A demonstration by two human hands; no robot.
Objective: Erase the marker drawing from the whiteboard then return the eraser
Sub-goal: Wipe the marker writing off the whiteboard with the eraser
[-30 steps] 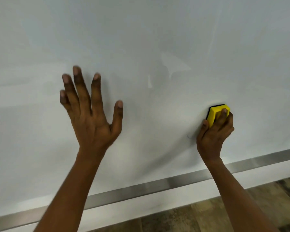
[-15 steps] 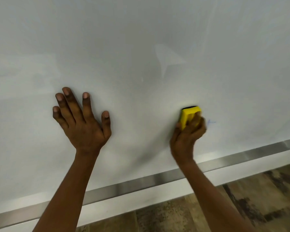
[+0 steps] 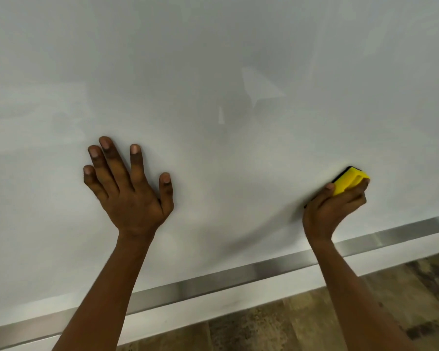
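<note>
Item: eraser (image 3: 350, 180), yellow block with a black felt face. I log it pressed felt-first against the whiteboard (image 3: 213, 72), low on the board and toward its right edge, a little above the metal bottom rail (image 3: 238, 273).

Change noted: half a second ago the eraser sat nearer the board's middle with a faint blue mark just to its right; it now lies further right, over the place where that mark was. I see no blue trace left around it. I judge the wiping nearly finished, with only the return of the eraser outstanding; where it belongs is not in view.

Orientation: long axis runs diagonally, lower left to upper right. The upper-right end is free and points up toward the board's right edge; the lower-left end is buried in the grip. Felt face to the board, yellow back toward me.

Right hand (image 3: 332, 211): closed around the eraser, thumb on its near side, fingers wrapped over the far end.

Left hand (image 3: 129, 191): fingers spread wide, flat against the board left of centre, holding nothing, apparently bracing.
</note>
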